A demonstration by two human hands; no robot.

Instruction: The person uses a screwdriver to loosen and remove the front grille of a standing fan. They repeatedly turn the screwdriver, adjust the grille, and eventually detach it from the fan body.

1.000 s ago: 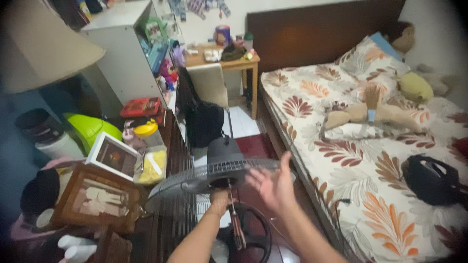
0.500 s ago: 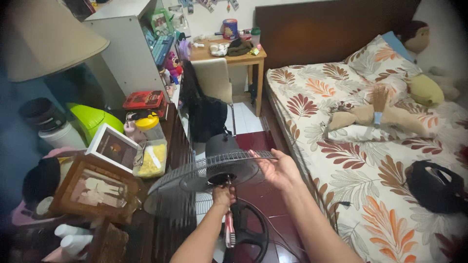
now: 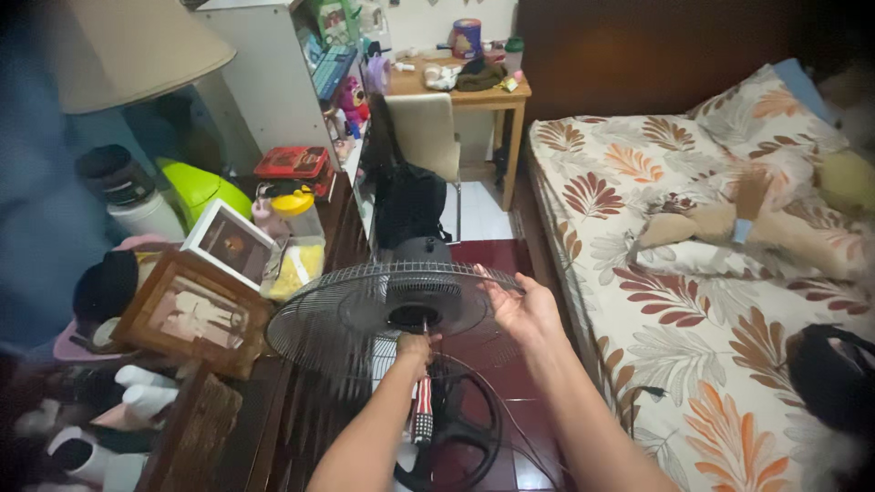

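A standing fan with a black wire rear grille (image 3: 337, 314) and dark motor housing (image 3: 421, 253) stands on the red floor between a cluttered shelf and a bed. No blades show inside the grille. My left hand (image 3: 415, 348) is closed around the fan's shaft just under the hub. My right hand (image 3: 521, 305) grips the grille's right rim with its fingers curled over the wire. The fan's round black base (image 3: 460, 428) and its red-and-white pole (image 3: 422, 410) lie below my arms.
On the left, a dark shelf holds picture frames (image 3: 196, 310), a yellow-lidded jar (image 3: 296, 214), a red tin (image 3: 292, 162) and soft toys. A chair (image 3: 427, 137) and wooden desk (image 3: 460, 87) stand behind. The bed (image 3: 693, 301) carries a plush toy (image 3: 729, 223) and black bag (image 3: 834, 378).
My right hand has come from hovering open above the fan to gripping the grille's right rim. The view has tipped down and closer to the fan.
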